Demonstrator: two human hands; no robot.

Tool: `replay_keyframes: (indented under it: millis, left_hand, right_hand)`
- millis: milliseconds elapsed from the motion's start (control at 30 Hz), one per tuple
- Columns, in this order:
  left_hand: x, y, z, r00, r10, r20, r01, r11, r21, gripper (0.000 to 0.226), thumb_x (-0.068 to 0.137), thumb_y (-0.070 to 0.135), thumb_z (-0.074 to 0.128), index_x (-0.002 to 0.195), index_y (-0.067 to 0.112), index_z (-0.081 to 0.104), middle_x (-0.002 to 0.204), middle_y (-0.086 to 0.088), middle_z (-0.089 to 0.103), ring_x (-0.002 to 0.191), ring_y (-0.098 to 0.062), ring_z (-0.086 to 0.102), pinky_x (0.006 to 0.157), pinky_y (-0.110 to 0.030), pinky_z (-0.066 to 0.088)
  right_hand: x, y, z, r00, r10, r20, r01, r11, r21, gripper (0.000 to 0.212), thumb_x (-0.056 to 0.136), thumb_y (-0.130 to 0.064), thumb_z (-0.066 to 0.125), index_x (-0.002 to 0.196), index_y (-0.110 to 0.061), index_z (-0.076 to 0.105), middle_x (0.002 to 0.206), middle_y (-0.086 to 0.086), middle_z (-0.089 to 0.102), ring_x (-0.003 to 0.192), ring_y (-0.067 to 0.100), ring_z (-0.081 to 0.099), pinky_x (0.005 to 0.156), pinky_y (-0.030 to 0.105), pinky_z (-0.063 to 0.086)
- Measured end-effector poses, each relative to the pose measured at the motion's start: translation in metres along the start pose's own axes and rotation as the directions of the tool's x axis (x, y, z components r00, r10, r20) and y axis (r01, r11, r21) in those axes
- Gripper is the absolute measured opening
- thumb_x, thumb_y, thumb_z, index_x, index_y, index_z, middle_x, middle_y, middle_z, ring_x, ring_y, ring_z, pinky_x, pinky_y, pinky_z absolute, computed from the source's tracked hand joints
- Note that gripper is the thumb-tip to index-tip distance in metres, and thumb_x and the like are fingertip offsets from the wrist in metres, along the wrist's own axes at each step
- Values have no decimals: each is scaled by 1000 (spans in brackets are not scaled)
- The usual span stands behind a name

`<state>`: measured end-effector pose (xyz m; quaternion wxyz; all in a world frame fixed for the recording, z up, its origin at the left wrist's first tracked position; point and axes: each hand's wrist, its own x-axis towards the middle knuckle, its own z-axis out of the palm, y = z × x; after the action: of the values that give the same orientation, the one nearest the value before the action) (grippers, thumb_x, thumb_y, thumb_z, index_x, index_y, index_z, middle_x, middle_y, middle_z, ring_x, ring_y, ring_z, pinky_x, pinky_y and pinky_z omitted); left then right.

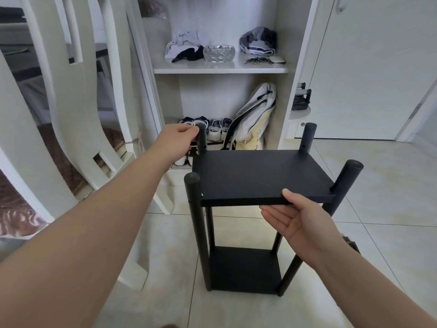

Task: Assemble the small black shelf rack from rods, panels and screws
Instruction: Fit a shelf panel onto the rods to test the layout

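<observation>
While rods (197, 223) stand upright, panel (257, 174) lies flat — crosswise.

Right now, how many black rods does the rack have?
4: far-left rod, at the left hand; far-right rod; near-left rod; near-right rod, near the right hand holding the panel. None seems hidden.

A small black shelf rack (197, 221) stands on a pale tiled floor (378, 209) in front of an open white cabinet (220, 70), its flat black upper panel (257, 176) directly above its flat black lower panel (243, 271). The left hand (176, 140) grips the far-left black rod (201, 140); the right hand (298, 216) holds the upper panel's near edge. Behind, a clear glass bowl (219, 53) sits on the cabinet's shelf.
</observation>
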<state>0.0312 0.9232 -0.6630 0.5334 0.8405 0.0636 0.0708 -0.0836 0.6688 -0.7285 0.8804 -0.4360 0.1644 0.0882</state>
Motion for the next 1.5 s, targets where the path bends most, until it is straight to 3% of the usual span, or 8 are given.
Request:
replay_keyframes:
  millis: [367,467,667,833,933,1000,1167,1500]
  left_hand:
    - [-10,4,-3,996,-66,56,65,998,18,24,99,39,49,78,34,61,95,5,60,84,-20,52,66,-30,39]
    - [-25,7,-8,986,-155,64,160,983,-94,22,101,46,46,102,34,64,112,11,67,96,-16,60,80,-35,43]
    - [-102,5,-5,852,44,-522,-230,927,-296,25,98,30,52,77,23,65,68,14,61,62,-4,53,61,-18,45]
    - [-164,-4,41,999,1,-39,-10,969,-247,35,99,39,54,76,18,69,62,7,62,57,-5,56,52,-14,42]
    - [-172,-13,71,935,-293,200,340,902,-266,28,95,49,58,92,25,71,81,9,73,73,-9,68,62,-24,50]
    - [-166,-14,84,867,-437,238,498,743,-448,29,89,53,65,100,27,68,94,8,75,88,-14,70,71,-29,54]
    - [-144,-17,106,855,-451,255,472,474,-743,42,85,42,76,120,24,62,108,1,74,97,-15,72,73,-30,52]
    - [-131,-47,133,746,-604,280,537,298,-789,36,91,19,70,124,14,57,115,-8,69,102,-20,66,71,-25,53]
  right_hand:
    - [3,4,4,999,-8,-31,10,999,49,25,98,-10,62,120,3,59,100,29,74,92,40,75,70,41,64]
    - [4,5,4,999,-15,-30,17,998,60,25,98,-9,62,121,2,59,100,29,73,92,40,75,69,41,64]
    - [4,6,0,1000,-21,-7,21,998,55,26,98,-9,62,122,0,59,101,27,74,93,39,75,70,41,64]
    - [1,6,-1,1000,-23,-7,23,999,47,27,99,-10,61,123,1,58,102,27,74,93,39,75,70,40,64]
    - [0,8,-1,1000,-24,-6,24,999,35,26,99,-11,61,122,0,58,102,26,74,94,38,75,72,40,64]
    - [-1,9,-2,1000,-21,-11,21,999,29,24,100,-11,60,121,-1,58,102,25,74,94,37,75,73,39,64]
    - [2,10,-5,1000,-8,4,8,1000,-7,22,101,-13,59,121,-3,59,103,23,75,95,34,75,72,37,64]
    - [18,20,-33,989,119,-92,-129,985,-110,27,101,-23,62,122,-5,60,101,21,76,91,33,76,65,38,64]
